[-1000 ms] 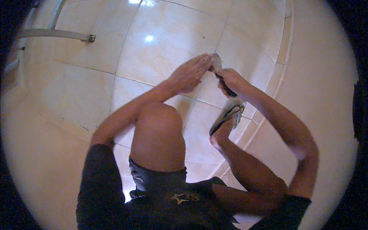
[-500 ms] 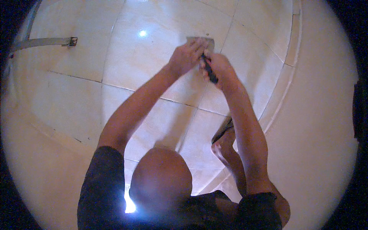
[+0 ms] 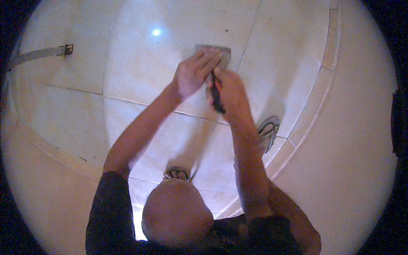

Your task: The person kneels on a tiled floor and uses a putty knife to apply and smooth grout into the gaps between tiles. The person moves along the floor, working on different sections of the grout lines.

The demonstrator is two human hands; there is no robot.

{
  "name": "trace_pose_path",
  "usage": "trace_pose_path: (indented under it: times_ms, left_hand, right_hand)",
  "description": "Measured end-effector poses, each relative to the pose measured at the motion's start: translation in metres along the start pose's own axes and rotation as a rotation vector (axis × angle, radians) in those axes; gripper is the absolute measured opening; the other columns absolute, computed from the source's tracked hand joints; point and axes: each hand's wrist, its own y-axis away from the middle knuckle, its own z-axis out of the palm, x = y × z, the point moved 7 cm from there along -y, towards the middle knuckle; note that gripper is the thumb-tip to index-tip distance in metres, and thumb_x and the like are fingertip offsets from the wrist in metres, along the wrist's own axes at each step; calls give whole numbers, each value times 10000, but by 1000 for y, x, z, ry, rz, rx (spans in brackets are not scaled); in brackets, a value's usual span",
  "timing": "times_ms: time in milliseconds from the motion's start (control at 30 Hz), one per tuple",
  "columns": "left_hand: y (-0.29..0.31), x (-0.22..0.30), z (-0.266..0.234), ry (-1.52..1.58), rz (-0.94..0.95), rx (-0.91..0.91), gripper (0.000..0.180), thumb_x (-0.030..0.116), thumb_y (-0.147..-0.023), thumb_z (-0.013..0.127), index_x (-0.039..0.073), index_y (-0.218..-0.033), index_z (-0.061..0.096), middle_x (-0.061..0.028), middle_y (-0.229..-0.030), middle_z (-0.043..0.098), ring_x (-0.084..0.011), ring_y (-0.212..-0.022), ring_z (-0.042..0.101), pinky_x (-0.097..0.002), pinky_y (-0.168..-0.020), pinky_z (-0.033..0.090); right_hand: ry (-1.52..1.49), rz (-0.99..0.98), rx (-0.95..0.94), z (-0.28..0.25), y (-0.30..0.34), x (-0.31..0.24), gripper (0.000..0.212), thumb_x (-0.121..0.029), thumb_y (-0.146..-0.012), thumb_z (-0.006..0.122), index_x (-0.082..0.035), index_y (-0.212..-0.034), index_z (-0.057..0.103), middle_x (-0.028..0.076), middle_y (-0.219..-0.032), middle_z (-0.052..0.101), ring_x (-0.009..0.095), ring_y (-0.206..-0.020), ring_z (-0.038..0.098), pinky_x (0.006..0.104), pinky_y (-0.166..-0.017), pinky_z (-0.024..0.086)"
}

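Observation:
A scraper with a wide, flat metal blade (image 3: pixel 225 53) lies against the pale tiled floor (image 3: pixel 161 68) in front of me. My right hand (image 3: pixel 229 87) is closed round its black and red handle (image 3: pixel 217 95), which points back toward me. Stretched fingers of my left hand (image 3: pixel 193 74) rest flat on the blade, close together and beside the right hand's knuckles. They partly cover the blade, so its lower part is hidden. A small dark spot (image 3: pixel 226 30) marks the tile just beyond the blade's far edge.
At the left lies a grey curved bar (image 3: pixel 40 54) with a dark square end. A wall with tiled skirting (image 3: pixel 326 78) runs along the right. My bare knee (image 3: pixel 176 210) fills the lower middle, and a sandalled foot (image 3: pixel 268 131) stands near the right wall.
Both hands have drawn the scraper back toward me, away from the dark spot. The foot at the right now shows farther right, in fuller view. The whole view has shifted slightly.

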Motion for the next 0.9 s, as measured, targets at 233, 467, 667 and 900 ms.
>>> trace_pose_path:
  times_ms: [233, 467, 667, 900]
  left_hand:
    - [-77, -40, 26, -1, -65, -249, 492, 165, -803, 638, 114, -1290, 596, -122, -1270, 636, -312, -1111, 643, -369, -890, 567]
    - [-10, -7, 15, 45, 87, -88, 472, 180, -811, 650, 140, -1279, 604, -106, -1236, 645, -275, -1045, 668, -351, -841, 583]
    - [-94, -43, 28, -51, 28, -154, 425, 185, -828, 644, 132, -1249, 613, -92, -1205, 656, -281, -1016, 672, -394, -837, 573]
    - [-35, 22, 16, 13, 1, -75, 471, 166, -870, 578, 48, -1326, 556, -143, -1350, 580, -310, -1258, 550, -396, -1013, 491]
  right_hand:
    - [-412, 79, -48, -16, -33, -70, 323, -321, -1000, 475, -92, -799, 583, 37, -660, 604, 137, -503, 538, 272, -416, 418]
    - [-419, 227, -10, 4, 30, -21, 320, -318, -1003, 460, -96, -803, 575, 36, -625, 579, 157, -447, 504, 284, -407, 399]
    - [-631, 124, -100, -22, -58, -78, 229, -258, -1009, 468, -93, -881, 561, 17, -688, 586, 128, -501, 503, 245, -401, 376]
    - [70, 87, -149, -40, 17, -53, 237, -261, -996, 529, -29, -1018, 485, 48, -698, 569, 139, -468, 539, 278, -378, 429]
